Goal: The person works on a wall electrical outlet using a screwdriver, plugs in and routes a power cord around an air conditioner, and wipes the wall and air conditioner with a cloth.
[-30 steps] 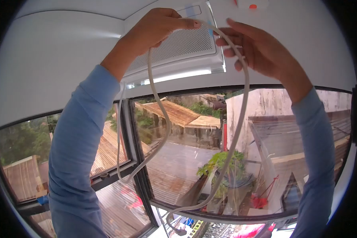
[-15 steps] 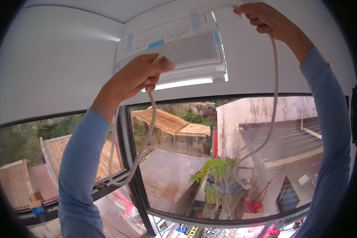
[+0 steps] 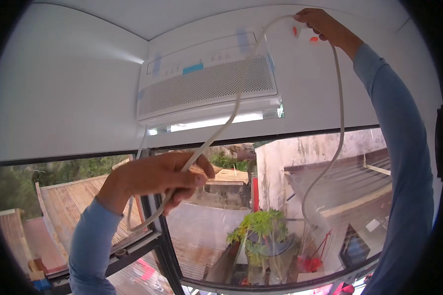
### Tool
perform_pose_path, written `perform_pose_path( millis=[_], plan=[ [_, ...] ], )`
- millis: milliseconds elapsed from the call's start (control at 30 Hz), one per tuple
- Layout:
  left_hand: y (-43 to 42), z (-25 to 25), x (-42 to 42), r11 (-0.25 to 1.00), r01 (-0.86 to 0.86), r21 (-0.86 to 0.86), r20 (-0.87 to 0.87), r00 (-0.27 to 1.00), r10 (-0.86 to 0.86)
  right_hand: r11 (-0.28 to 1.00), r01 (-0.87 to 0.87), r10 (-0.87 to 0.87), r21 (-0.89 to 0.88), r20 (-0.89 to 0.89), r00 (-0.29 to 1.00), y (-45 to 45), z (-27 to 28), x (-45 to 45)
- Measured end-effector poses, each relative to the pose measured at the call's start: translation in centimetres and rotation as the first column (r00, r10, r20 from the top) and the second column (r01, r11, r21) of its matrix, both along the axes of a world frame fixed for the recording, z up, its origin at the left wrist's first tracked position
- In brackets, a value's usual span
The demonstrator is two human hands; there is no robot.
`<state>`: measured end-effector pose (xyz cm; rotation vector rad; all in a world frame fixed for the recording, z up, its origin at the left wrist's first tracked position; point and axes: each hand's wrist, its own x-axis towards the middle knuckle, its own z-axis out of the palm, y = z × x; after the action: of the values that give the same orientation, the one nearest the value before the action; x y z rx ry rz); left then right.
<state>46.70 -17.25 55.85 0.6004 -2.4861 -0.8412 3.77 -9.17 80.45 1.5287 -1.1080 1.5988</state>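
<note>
A pale cable arcs in front of a white air conditioner mounted in the wall. My right hand is raised at the upper right, its fingers pinched on the cable near the wall, and a length hangs down from it. Lower down at the left, in front of the window frame, my left hand has its fingers curled around the same cable. Below it the cable loops and rises toward the unit's lower left corner.
A dark-framed window spans below the unit. Through the glass are rusty roofs, a stained wall and a leafy plant. A white fixture with orange spots is beside my right hand.
My right hand has moved up and right and closed on the cable. My left hand has dropped away from the unit, so more of the unit and a longer cable stretch show.
</note>
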Motion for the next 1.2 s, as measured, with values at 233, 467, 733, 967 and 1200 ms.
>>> perform_pose_path(
  millis=[233, 467, 733, 967, 1200],
  plan=[
    [-4.4, 0.3, 9.8, 0.99, -0.02, -0.136, -0.243, 0.97, -0.014, 0.999, 0.024, -0.019, -0.047, 0.104, 0.994, 1.1, 3.1, -8.5],
    [-8.0, 5.3, 17.0, 0.924, -0.187, -0.334, -0.756, 0.639, -0.144, 0.99, 0.003, 0.036, -0.143, 0.268, 0.963, 2.3, 2.1, -11.8],
    [-15.6, 14.2, 16.3, 0.03, -0.95, -0.312, -0.941, 0.313, 0.124, 0.969, 0.177, -0.136, -0.171, 0.227, 0.965, -0.3, 0.0, -6.9],
    [-17.6, 18.5, 12.6, -0.3, -0.916, -0.265, -0.946, 0.186, 0.266, 0.926, 0.256, -0.239, -0.277, 0.094, 0.966, -3.9, 0.2, -6.4],
    [-24.4, 22.8, 13.1, -0.451, -0.851, -0.27, -0.955, 0.175, 0.241, 0.803, 0.374, -0.445, -0.465, -0.049, 0.894, -5.6, -0.3, -5.9]
  ],
)
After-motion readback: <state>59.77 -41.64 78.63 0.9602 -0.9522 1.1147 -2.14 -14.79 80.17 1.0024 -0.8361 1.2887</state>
